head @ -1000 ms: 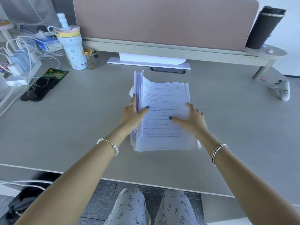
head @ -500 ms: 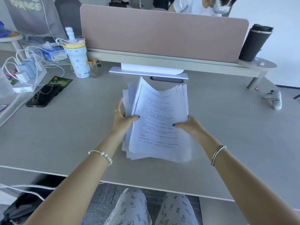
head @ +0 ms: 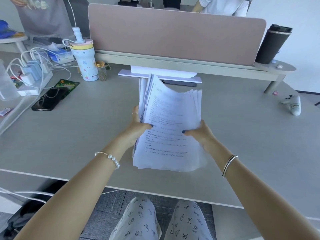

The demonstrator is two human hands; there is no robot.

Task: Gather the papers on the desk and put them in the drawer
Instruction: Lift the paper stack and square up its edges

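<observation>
Your grey worktop (head: 72, 139) fills most of the view, with a pink divider panel (head: 176, 32) standing along its far edge on a pale raised shelf (head: 199, 65). Above the middle of the worktop you hold the stack of papers (head: 170, 125), tilted up with its top edge towards the divider and its lower edge near you; whether that lower edge touches the worktop cannot be told. The sheets are fanned unevenly along the top and the left side, and the front page carries printed lines of text.

Your left hand (head: 136, 126) grips the stack's left edge, thumb pressed across the front page and the other fingers curled behind. Your right hand (head: 200, 131) clamps the right edge the same way, thumb on the front. Both are closed firmly on the stack.

At the far right a dark tumbler (head: 273, 45) stands on the shelf's rounded end. Far left, a pale blue bottle (head: 84, 61) with a yellow band stands beside a small gold-capped jar (head: 101, 71). Further left lie a black phone (head: 47, 99), well apart from the papers, and a power strip (head: 32, 75) tangled in white cables. A small white object (head: 293, 105) lies near the right edge.
</observation>
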